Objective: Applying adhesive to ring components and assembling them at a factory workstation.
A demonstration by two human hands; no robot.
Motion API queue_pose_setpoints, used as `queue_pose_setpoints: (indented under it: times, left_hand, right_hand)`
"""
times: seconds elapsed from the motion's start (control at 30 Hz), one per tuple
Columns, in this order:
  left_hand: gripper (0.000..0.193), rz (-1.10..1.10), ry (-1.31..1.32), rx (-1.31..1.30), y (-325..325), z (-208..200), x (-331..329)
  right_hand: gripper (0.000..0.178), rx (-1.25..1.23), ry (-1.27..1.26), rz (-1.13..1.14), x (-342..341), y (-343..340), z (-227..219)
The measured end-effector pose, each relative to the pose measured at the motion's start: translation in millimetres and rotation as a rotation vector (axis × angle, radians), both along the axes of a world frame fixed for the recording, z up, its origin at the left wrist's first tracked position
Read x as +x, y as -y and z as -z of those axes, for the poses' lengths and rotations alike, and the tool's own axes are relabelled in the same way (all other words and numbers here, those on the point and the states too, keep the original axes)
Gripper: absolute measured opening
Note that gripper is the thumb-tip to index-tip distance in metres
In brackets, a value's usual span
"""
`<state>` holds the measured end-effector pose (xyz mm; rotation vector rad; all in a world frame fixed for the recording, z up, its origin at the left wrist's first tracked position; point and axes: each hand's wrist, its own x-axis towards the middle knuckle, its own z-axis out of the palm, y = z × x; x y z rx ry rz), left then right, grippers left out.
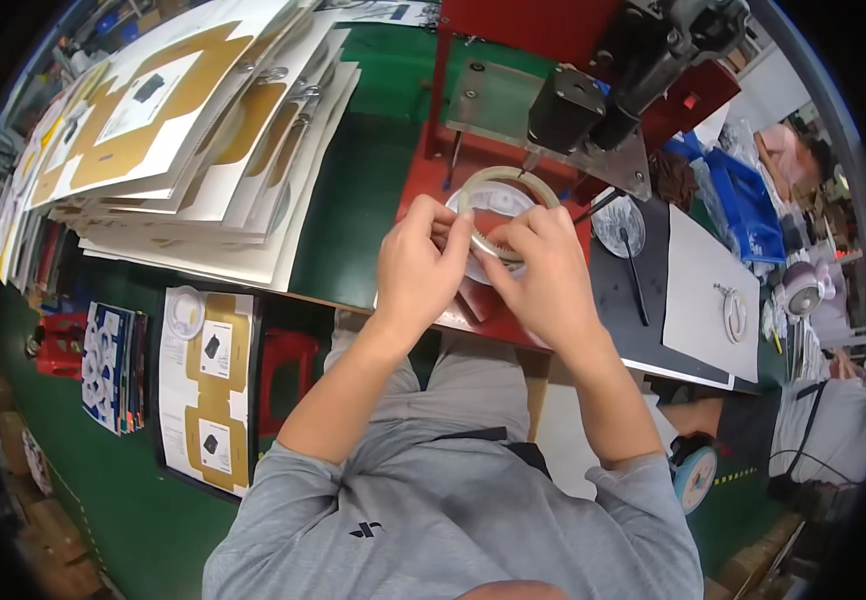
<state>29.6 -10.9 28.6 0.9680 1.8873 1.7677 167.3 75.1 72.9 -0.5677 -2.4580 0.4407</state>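
Observation:
A cream-coloured ring [498, 173] with teeth along its inner edge is held in front of me, tilted, under the tool of a red bench machine [415, 185]. My left hand [421, 258] is closed on its left side, thumb and fingers pinching the rim. On the near right side, my right hand [545, 270] pinches the same ring, fingers curled over it. Behind and below the ring lies a white round part, partly hidden by my hands. The machine's black motor block [565, 108] and its clear plate [493, 98] are just beyond the ring.
Tall stacks of printed card sheets [153, 110] fill the left of the green table. To the right are a small dish [617, 222] with a black-handled brush [637, 280], a white sheet [698, 300] carrying small rings, and a blue tray [748, 205]. A person sits at the far right.

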Motion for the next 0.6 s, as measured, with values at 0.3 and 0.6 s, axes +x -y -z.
queue_pose_setpoints:
  times: [0.3, 0.6]
  left_hand:
    - [0.015, 0.023, -0.388, 0.041, 23, 19, 0]
    - [0.018, 0.053, -0.486, 0.131, 26, -1, -9]
  right_hand:
    - [0.026, 0.082, 0.067, 0.044, 20, -5, 12]
    - [0.018, 0.595, -0.303, -0.176, 36, -35, -114]
